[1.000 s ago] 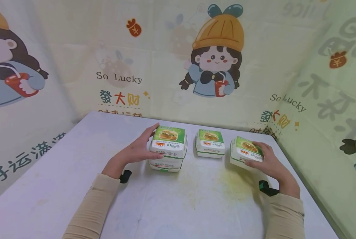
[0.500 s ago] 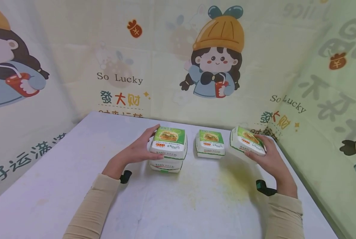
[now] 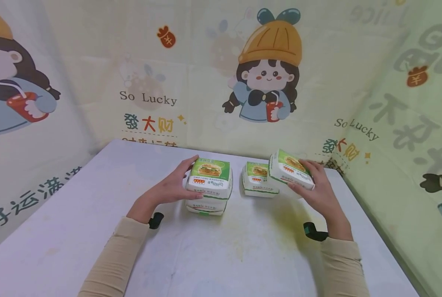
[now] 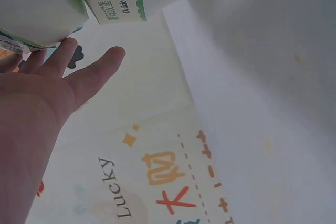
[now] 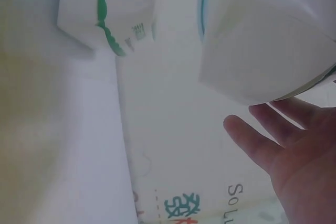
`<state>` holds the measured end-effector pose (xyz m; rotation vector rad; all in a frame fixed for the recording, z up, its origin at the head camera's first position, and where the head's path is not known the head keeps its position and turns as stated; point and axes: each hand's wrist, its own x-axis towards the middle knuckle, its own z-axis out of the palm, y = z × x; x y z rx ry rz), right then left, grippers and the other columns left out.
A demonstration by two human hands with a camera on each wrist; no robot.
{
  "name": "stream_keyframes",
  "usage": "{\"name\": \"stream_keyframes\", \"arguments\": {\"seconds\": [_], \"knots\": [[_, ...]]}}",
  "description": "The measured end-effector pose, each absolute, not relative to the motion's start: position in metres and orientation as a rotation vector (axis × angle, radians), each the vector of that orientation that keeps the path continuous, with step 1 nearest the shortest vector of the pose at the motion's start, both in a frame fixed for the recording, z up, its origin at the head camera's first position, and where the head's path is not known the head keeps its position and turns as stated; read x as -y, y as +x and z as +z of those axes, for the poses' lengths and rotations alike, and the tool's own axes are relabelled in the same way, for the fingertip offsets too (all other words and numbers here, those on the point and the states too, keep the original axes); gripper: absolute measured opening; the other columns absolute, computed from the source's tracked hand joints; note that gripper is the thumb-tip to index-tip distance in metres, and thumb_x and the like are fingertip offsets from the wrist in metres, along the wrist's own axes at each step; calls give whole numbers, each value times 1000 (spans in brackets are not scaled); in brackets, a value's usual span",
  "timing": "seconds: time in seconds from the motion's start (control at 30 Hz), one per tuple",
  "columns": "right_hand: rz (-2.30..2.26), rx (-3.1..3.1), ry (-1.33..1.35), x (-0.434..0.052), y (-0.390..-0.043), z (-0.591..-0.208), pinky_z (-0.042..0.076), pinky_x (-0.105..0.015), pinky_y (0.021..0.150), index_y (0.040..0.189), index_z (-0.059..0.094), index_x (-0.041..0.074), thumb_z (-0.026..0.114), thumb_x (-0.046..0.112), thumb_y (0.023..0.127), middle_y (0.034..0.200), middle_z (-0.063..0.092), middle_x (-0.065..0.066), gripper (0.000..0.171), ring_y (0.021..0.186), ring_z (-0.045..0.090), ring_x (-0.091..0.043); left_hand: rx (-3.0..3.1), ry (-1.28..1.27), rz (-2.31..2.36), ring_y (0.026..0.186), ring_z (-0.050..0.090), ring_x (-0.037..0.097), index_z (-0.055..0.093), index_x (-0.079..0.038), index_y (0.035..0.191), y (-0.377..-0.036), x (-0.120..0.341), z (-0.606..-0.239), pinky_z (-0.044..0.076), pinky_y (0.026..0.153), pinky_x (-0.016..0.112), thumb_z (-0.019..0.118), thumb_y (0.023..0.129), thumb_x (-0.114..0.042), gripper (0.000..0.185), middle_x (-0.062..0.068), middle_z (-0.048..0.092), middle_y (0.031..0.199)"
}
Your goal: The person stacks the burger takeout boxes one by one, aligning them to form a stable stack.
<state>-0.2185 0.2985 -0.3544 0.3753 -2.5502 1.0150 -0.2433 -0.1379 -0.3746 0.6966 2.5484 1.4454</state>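
Note:
Two green-and-white burger boxes stand stacked left of centre in the head view. My left hand point(image 3: 167, 187) grips the upper burger box point(image 3: 210, 171) from its left side, thumb across the front. Beneath it sits the lower burger box point(image 3: 205, 207). My right hand point(image 3: 320, 193) holds another burger box point(image 3: 288, 168), tilted and raised above the table. That box overlaps the right part of a middle burger box point(image 3: 255, 185), which rests on the table. In the right wrist view, the white underside of the held box point(image 5: 268, 45) shows over my fingers.
A white table point(image 3: 213, 255) carries the boxes, with a yellowish stain point(image 3: 288, 222) at right of centre. Printed cloth point(image 3: 202, 82) with cartoon figures hangs behind and on both sides. Dark wrist-worn pieces point(image 3: 313, 232) sit at both cuffs.
My right hand has lifted its burger box off the right side and carried it up and leftward, to the middle box. The left hand and its stack have stayed in place.

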Motion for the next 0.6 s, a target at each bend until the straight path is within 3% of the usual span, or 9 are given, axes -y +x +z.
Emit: {"name": "stream_keyframes", "arguments": {"seconds": [0.3,0.6], "knots": [[1001,2530,416,-286,-219,-352,38,-45,91,152,38,14,77,27,86,154,31,-16,78,125,41,-35,-2533,705,1474,153,16,30,7,-34,158,-242,139,-373,27,116,63,86,74,-43,116,-5,12,165],[1017,2543,447,-267,-219,-343,41,-46,92,153,37,18,75,31,87,158,27,-13,77,127,42,-35,-2544,704,1467,152,19,31,10,-36,158,-246,142,-376,27,115,63,81,79,-44,106,-5,15,165]]}}
